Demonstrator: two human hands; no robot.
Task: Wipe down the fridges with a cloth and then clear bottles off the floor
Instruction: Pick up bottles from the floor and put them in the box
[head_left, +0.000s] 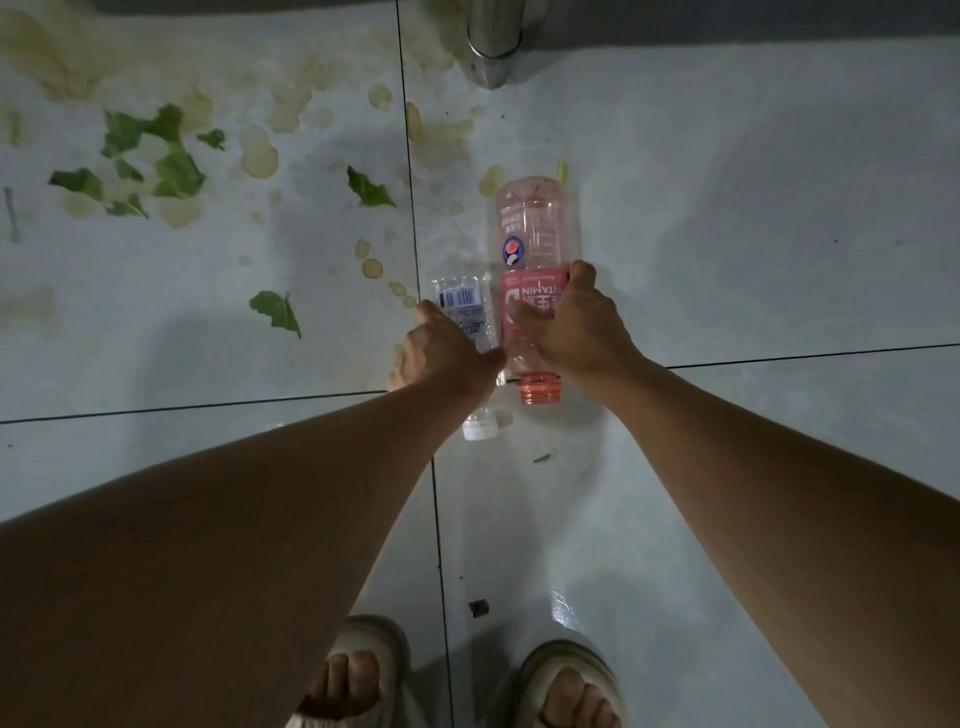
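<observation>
1. Pink bottle (530, 249) lies on floor tiles (753, 208), R hand (571, 325) curled round its label.
2. Clear bottle (464, 306) touching pink bottle's left; L hand (441, 348) grips it.
3. Leaf scraps (156, 156) & stains further left; metal leg (491, 47) beyond.

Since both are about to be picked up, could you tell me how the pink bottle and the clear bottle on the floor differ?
The pink bottle is larger and tinted, with a pink label and no cap on its neck; the clear bottle is smaller and colourless, with a white cap and a barcode label. The right hand grips the pink one, the left hand the clear one. Both lie side by side on the tiled floor, necks toward the person.
</observation>
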